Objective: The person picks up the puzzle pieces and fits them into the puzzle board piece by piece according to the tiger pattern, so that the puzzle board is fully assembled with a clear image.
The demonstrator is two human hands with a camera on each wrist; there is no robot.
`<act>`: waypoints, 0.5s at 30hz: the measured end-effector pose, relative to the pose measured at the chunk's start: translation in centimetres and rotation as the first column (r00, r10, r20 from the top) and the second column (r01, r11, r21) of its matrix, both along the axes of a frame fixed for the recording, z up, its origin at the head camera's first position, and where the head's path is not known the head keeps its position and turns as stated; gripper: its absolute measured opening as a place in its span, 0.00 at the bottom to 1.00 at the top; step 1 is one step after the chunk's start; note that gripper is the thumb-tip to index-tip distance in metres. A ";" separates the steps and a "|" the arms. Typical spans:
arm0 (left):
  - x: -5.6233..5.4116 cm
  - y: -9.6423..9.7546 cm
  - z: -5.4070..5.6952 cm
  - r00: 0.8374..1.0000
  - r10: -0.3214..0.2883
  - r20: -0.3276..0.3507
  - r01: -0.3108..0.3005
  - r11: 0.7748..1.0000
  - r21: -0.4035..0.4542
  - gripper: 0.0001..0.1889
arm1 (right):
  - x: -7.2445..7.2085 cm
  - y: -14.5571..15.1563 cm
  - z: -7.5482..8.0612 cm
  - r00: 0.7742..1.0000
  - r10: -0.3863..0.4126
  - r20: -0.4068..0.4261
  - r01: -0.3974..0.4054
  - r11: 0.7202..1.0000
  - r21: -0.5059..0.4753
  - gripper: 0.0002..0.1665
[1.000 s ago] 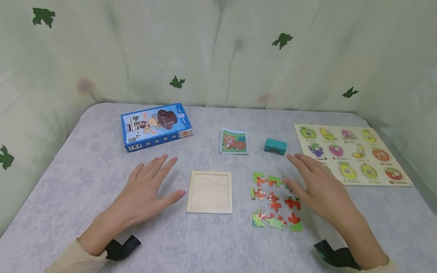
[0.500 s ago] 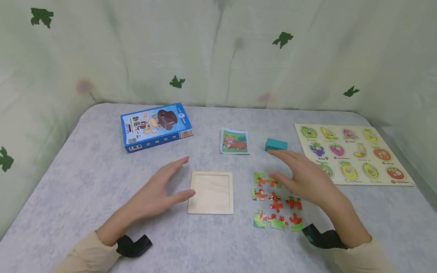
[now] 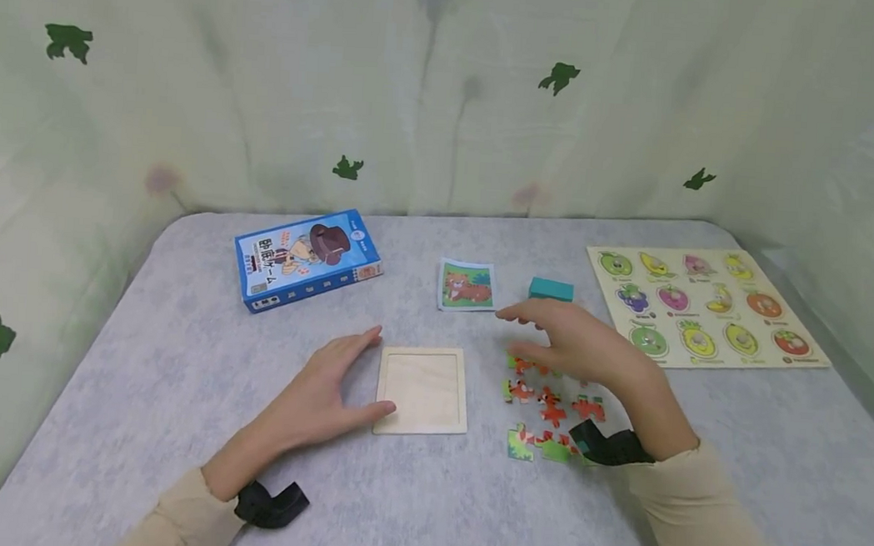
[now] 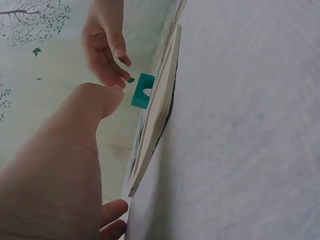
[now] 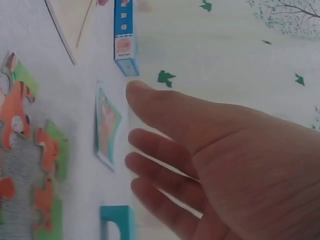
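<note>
At the left edge of a square wooden puzzle tray (image 3: 422, 391) is my left hand (image 3: 324, 395), fingers extended and thumb overlapping the tray's lower left side. My right hand (image 3: 579, 340) hovers over the upper rows of several jigsaw pieces (image 3: 551, 407), hiding some of them. The pieces show orange animal parts on green. Neither hand holds anything. In the right wrist view the fingers are spread loosely, with the jigsaw pieces (image 5: 17, 112) off to the left. The left wrist view shows the tray (image 4: 155, 115) edge-on beside the left thumb.
Behind the tray lies a small bear picture card (image 3: 468, 287), and a teal arch block (image 3: 551, 289) sits to its right. A blue game box (image 3: 306, 258) stands at back left. A fruit puzzle board (image 3: 708, 310) lies at far right. Pale curtains enclose the table (image 3: 423, 506).
My right hand has moved left, from beside the fruit board to above the jigsaw pieces. My left hand has shifted right, up to the tray's edge.
</note>
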State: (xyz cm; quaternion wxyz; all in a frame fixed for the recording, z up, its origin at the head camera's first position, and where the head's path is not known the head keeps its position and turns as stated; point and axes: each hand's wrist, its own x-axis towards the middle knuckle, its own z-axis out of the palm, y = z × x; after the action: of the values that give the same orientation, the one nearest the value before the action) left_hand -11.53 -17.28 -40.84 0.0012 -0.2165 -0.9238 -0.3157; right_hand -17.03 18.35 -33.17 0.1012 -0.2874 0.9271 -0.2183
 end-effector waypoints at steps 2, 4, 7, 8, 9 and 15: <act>0.2 -0.1 -0.3 1.000 -0.008 -0.024 0.008 1.000 -0.013 0.53 | -0.2 -0.3 -0.3 0.999 0.021 0.032 -0.021 1.000 0.001 0.28; 0.4 -0.1 -0.5 0.998 -0.024 -0.059 0.022 0.999 -0.026 0.52 | -0.4 -0.3 -0.8 0.998 0.037 0.043 -0.037 0.999 0.001 0.27; 0.4 -0.3 -0.6 0.992 -0.050 -0.113 0.045 0.998 -0.042 0.51 | -0.7 0.0 -1.5 0.997 0.055 0.045 -0.055 0.998 -0.006 0.27; 0.3 -0.3 -0.7 0.990 -0.058 -0.127 0.052 0.998 -0.046 0.51 | -0.8 0.1 -1.8 0.997 0.060 0.040 -0.060 0.998 -0.009 0.26; 0.3 -0.3 -0.7 0.988 -0.065 -0.139 0.058 0.997 -0.051 0.51 | -0.9 0.3 -1.9 0.997 0.065 0.036 -0.065 0.998 -0.011 0.26; 0.0 -0.4 -0.8 0.985 -0.088 -0.151 0.078 0.994 -0.071 0.53 | -1.4 0.8 -2.7 0.995 0.097 0.020 -0.097 0.995 -0.011 0.26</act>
State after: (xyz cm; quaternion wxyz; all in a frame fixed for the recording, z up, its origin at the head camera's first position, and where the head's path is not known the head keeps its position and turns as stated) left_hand -11.55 -17.63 -41.68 0.0522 -0.2784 -0.9208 -0.2679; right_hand -18.47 19.18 -35.82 0.1199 -0.3305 0.9098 -0.2205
